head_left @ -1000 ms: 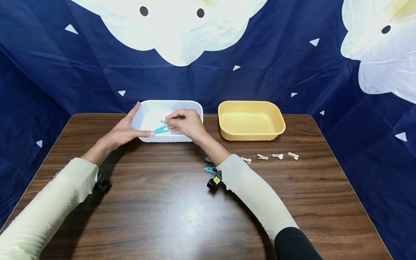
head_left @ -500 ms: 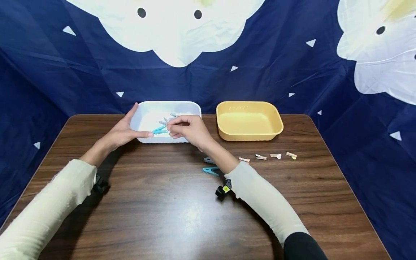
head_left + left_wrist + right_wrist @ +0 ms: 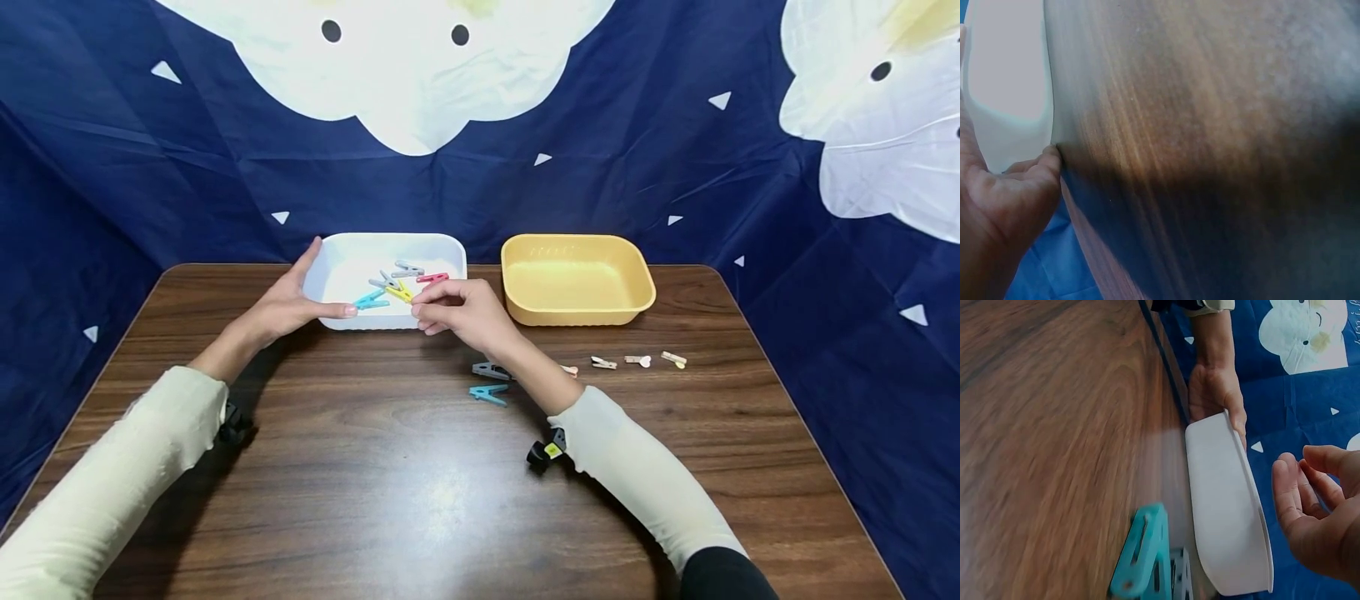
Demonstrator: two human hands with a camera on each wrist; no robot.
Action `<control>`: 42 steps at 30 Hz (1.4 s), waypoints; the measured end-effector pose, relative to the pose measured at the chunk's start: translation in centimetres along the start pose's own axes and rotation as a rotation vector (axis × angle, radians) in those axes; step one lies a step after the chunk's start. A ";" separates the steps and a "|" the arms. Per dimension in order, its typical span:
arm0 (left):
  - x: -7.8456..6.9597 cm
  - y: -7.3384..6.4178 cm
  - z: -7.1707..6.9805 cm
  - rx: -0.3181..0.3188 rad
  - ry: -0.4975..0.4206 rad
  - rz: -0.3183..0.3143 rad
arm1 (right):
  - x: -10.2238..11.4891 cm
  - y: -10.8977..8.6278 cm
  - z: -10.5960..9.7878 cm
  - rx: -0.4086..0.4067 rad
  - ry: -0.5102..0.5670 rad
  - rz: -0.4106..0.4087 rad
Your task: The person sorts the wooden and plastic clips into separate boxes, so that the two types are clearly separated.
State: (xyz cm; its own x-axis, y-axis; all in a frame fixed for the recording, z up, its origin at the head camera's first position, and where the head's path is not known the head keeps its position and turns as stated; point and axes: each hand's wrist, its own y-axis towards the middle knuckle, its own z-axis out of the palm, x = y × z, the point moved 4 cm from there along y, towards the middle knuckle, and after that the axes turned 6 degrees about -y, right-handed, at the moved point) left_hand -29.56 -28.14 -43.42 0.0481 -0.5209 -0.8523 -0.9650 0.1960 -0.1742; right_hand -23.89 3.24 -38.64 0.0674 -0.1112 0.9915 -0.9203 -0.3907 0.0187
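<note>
My left hand (image 3: 281,302) grips the left end of a white plastic tray (image 3: 442,320), thumb along the front rim and fingers at the far left corner. Over the tray's front right part is my right hand (image 3: 468,312). Its fingertips are right by a yellow clothespin (image 3: 401,292); in the right wrist view the right hand (image 3: 1319,506) has loosely bent fingers with nothing between them. Inside the tray also lie a light blue clothespin (image 3: 371,302), a red clothespin (image 3: 432,277) and grey clothespins (image 3: 407,269).
A yellow tray (image 3: 577,317) stands to the right of the white one. On the table in front lie a grey clothespin (image 3: 490,371), a blue clothespin (image 3: 489,393) and a row of several small wooden pegs (image 3: 637,361). A dark blue cloth (image 3: 480,192) hangs behind the table.
My right hand has drawn back to the right and toward me over the white tray, uncovering the yellow, red and grey clothespins. My left hand has stayed on the tray.
</note>
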 end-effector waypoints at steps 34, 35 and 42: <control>0.0 0.0 -0.2 0.000 -0.004 -0.002 | -2.8 -5.1 -6.1 0.028 -0.230 0.081; 0.0 0.1 -0.2 0.000 -0.005 -0.002 | -2.8 -5.3 -6.4 0.025 -0.234 0.081; -0.2 0.0 -0.1 0.006 -0.014 -0.003 | -3.1 -6.5 -7.9 0.014 -0.233 0.095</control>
State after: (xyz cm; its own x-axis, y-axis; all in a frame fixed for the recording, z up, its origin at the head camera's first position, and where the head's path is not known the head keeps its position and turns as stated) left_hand -29.60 -28.11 -43.21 0.0550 -0.5100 -0.8584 -0.9632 0.1996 -0.1803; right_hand -21.20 13.32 -40.80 0.0698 -0.3553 0.9321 -0.9213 -0.3813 -0.0763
